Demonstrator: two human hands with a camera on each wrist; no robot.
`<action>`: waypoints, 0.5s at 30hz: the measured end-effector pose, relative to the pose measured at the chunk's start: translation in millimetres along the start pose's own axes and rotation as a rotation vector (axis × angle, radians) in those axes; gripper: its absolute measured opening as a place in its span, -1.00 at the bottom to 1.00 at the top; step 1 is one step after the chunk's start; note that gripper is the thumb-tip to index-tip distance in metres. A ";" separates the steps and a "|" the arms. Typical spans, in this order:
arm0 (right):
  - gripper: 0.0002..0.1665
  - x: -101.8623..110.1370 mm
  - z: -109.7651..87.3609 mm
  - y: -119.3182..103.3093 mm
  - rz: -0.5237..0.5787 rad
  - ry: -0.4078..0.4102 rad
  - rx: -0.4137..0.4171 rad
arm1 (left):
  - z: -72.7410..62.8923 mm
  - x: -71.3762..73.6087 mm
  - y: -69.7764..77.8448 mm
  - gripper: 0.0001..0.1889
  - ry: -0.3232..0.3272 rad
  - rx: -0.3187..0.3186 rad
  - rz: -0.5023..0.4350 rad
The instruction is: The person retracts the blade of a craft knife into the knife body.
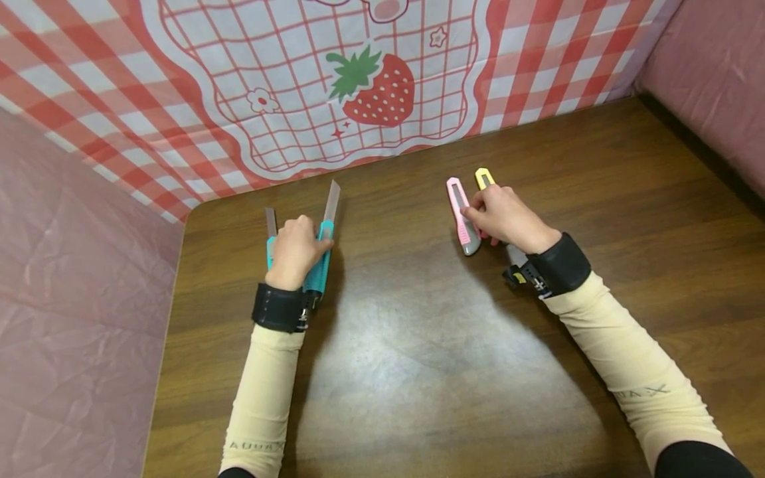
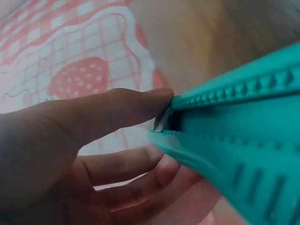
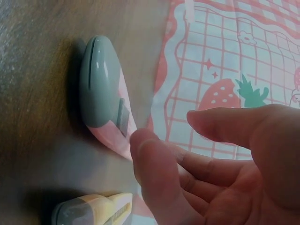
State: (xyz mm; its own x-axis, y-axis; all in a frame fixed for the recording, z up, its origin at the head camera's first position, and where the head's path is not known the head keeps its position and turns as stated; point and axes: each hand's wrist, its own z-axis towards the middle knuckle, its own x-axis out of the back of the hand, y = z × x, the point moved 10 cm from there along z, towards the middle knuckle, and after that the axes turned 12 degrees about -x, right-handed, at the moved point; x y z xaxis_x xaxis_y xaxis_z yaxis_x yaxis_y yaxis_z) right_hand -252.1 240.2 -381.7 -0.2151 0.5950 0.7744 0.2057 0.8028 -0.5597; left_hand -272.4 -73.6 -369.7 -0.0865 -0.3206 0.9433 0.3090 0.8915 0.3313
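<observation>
In the head view my left hand (image 1: pixel 293 249) pinches a teal utility knife (image 1: pixel 319 269) with its long blade bared toward the back of the table. The left wrist view has the thumb on one side of the teal handle (image 2: pixel 243 126) and the fingers at its other side. A second teal utility knife (image 1: pixel 271 242), blade out, is partly hidden behind that hand. My right hand (image 1: pixel 508 216) reaches over a pink utility knife (image 1: pixel 457 206), thumb and forefinger apart, a fingertip right at the pink body (image 3: pixel 110 136). Close by lies a yellow utility knife (image 1: pixel 483 176), mostly covered by the hand.
Behind the brown wooden table (image 1: pixel 388 372) hangs a red-and-white checked cloth (image 1: pixel 311 113) with a strawberry print. Pink cloth (image 1: pixel 78 318) drapes the left side, and more pink cloth (image 1: pixel 711 86) the right.
</observation>
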 end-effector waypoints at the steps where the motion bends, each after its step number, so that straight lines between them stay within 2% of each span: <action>1: -0.68 0.3 -0.3 -1.0 -0.001 0.005 0.005 | -0.7 2.1 3.4 -0.44 0.010 -0.009 -0.017; 3: -0.69 0.5 -1.6 -3.8 0.002 0.012 0.016 | -2.0 7.1 11.5 -0.49 0.040 -0.032 -0.062; 7: -0.71 0.3 -7.5 -17.2 0.034 0.025 0.082 | -4.0 14.2 32.6 -0.76 0.091 -0.085 -0.178; 11: -0.72 -8.0 -17.5 -36.0 0.157 -0.052 0.175 | -5.1 16.4 64.2 -0.76 0.148 -0.192 -0.286; 15: -0.72 -20.9 -29.2 -53.5 0.280 -0.178 0.255 | -8.9 12.1 98.7 -0.77 0.203 -0.326 -0.372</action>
State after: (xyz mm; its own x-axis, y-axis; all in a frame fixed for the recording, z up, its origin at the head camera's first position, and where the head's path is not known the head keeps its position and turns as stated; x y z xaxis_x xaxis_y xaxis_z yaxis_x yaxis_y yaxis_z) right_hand -230.7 183.7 -359.3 -0.3511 0.7708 0.5315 0.0417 0.5800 -0.8135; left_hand -234.5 7.6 -325.7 -0.0713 -0.6800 0.7297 0.5732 0.5708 0.5879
